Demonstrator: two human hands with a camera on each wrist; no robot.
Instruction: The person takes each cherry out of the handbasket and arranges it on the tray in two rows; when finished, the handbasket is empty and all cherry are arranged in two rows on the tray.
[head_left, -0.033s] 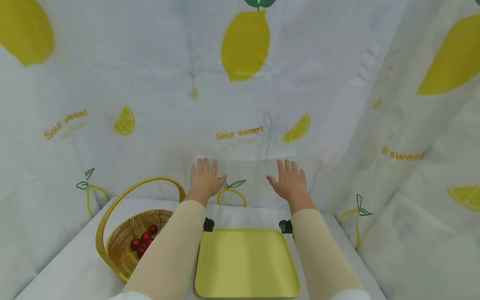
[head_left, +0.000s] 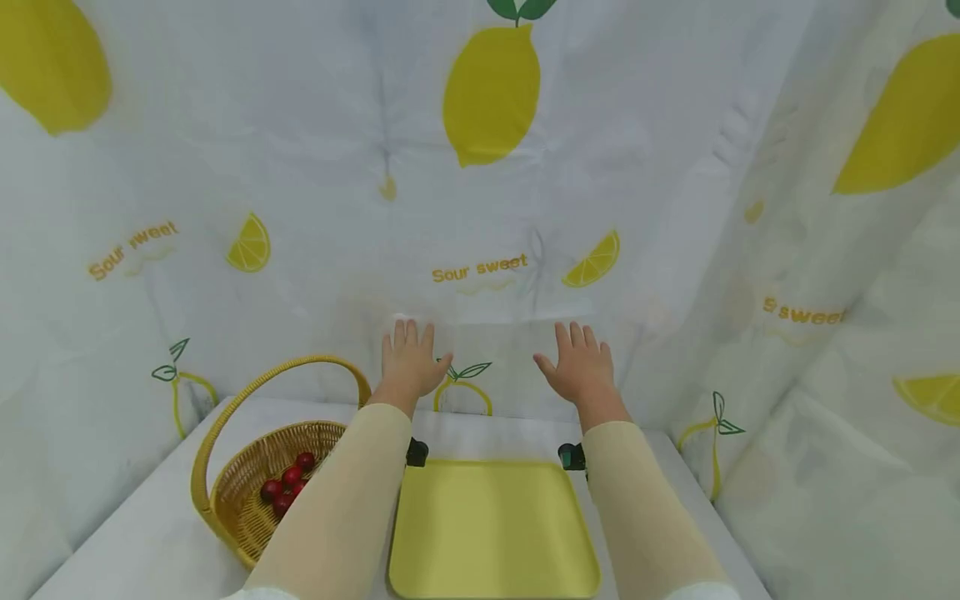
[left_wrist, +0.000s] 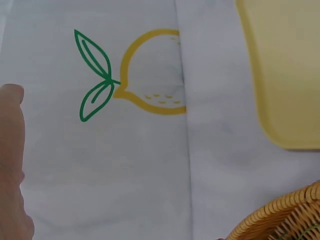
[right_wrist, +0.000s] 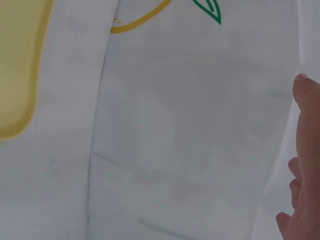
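Note:
Both hands are stretched out in front of the printed backdrop, beyond the far edge of a yellow tray (head_left: 495, 529). The left hand (head_left: 408, 362) has its fingers straight and its thumb spread toward the middle; it holds nothing. Mirroring it, the right hand (head_left: 580, 367) is also spread with straight fingers and holds nothing. To the left stands a wicker basket (head_left: 240, 467) with a tall hoop handle, and several dark red round fruits (head_left: 292, 476) lie inside it. The left forearm hides the basket's right part. In the left wrist view the basket's rim (left_wrist: 280, 207) shows at the lower right.
A white backdrop (head_left: 315, 250) printed with lemons and lettering rises behind and at both sides of the white table (head_left: 135, 517). Small dark wrist cameras (head_left: 572, 455) sit by each forearm, near the tray's far corners.
The whole head view has shifted very slightly downward. Hands, tray and basket keep their places relative to each other.

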